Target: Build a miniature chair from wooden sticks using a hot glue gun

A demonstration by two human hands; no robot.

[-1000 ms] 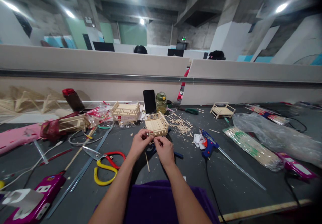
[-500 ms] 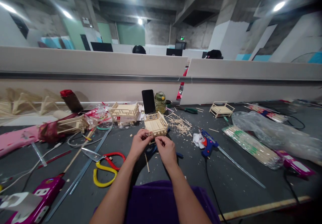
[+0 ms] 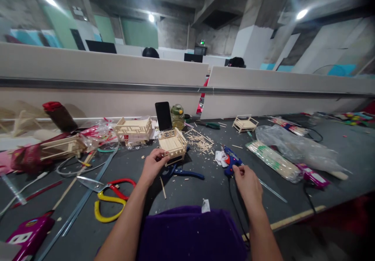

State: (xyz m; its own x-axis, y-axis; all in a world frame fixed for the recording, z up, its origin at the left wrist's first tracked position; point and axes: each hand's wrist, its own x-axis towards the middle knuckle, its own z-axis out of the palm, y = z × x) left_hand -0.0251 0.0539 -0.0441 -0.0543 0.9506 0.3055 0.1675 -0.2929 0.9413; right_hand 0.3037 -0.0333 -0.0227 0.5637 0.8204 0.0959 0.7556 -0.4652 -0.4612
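Note:
My left hand [image 3: 154, 165] is closed, thumb and fingertips pinching the near left corner of a miniature wooden bed [image 3: 172, 142] made of small sticks. Off to the right, my right hand [image 3: 248, 183] has its fingers bent together on the handle of a blue glue gun [image 3: 231, 165]; the far fingers are partly hidden. A crumpled white tissue [image 3: 220, 158] lies by the gun's nozzle, and a clear glue stick [image 3: 272, 190] trails from its back. Blue-handled pliers [image 3: 187, 173] rest just in front of the bed.
Large scissors [image 3: 113, 194] with red and yellow handles lie left of my left arm. Cut sticks [image 3: 202, 142] are heaped behind the pliers. Other stick models [image 3: 245, 124], a phone [image 3: 163, 115], a green bottle [image 3: 177, 116] and bagged sticks [image 3: 274, 159] line the back and right.
My right hand has left the bed and moved right to the glue gun. My left hand stays at the bed's corner. The view has turned a little to the right.

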